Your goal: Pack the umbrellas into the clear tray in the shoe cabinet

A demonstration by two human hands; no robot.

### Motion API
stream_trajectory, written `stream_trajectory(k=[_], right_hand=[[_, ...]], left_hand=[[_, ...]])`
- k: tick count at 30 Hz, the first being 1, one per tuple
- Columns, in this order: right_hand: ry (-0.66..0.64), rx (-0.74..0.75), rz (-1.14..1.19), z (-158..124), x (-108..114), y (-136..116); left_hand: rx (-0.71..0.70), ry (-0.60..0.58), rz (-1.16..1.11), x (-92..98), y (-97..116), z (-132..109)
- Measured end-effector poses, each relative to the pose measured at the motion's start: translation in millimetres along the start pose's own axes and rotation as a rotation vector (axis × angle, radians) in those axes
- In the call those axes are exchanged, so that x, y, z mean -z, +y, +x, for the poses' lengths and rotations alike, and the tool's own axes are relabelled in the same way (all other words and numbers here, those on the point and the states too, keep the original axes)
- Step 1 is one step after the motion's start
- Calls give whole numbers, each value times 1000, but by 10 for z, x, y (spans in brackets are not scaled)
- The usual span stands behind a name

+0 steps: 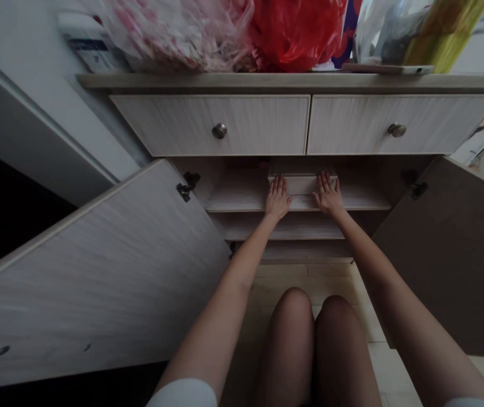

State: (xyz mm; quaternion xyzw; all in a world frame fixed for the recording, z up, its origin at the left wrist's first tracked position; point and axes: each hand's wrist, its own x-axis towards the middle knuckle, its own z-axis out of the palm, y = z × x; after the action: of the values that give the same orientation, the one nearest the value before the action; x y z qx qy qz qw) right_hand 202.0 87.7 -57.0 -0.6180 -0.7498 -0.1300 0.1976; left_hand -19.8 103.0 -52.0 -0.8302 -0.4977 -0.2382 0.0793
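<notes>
A pale, flat box (299, 185) sits on the upper shelf (235, 198) inside an open cabinet. At the left end of its front, my left hand (278, 198) rests with fingers stretched forward. My right hand (328, 193) lies at the other end in the same way, its fingers spread. Both palms face down near the shelf's front edge, and neither hand wraps round the box. The back of the box is in shadow under the drawers.
The left door (110, 271) and right door (457, 249) stand swung open. Above are two shut drawers (174, 121) with round knobs. The cabinet top holds a red plastic bag (296, 34), a clear bag (182, 34) and a white bottle (91, 45). Lower shelves (284, 226) lie beneath.
</notes>
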Motion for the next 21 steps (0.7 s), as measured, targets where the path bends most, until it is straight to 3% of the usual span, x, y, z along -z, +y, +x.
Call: stream_trajectory(k=[21], right_hand=[[-192, -73, -2, 515, -74, 129]], left_hand=[[55, -73, -4, -234, -234, 477]])
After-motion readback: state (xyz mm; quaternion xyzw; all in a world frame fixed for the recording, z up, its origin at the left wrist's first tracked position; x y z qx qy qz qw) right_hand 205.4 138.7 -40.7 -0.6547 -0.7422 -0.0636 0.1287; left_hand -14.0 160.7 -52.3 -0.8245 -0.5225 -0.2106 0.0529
